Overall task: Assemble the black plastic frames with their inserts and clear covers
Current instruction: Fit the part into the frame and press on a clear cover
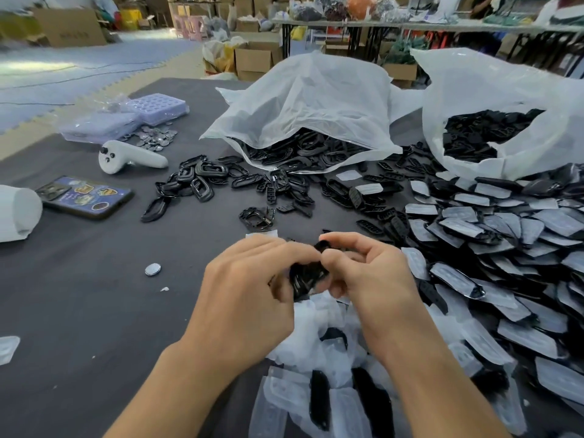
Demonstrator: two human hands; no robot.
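Indoors, black frames [202,175] across dark table [79,311].

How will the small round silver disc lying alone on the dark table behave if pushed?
The small round silver disc lies flat, so it probably slides, not rolls. It looks thin and shiny: likely stiff, light, awkward to pinch up.

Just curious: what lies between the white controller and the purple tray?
A heap of small silver discs lies between the controller and the tray, shown in the head view.

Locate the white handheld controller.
Head view, left side of the table: the controller lies between the phone and the metal discs.
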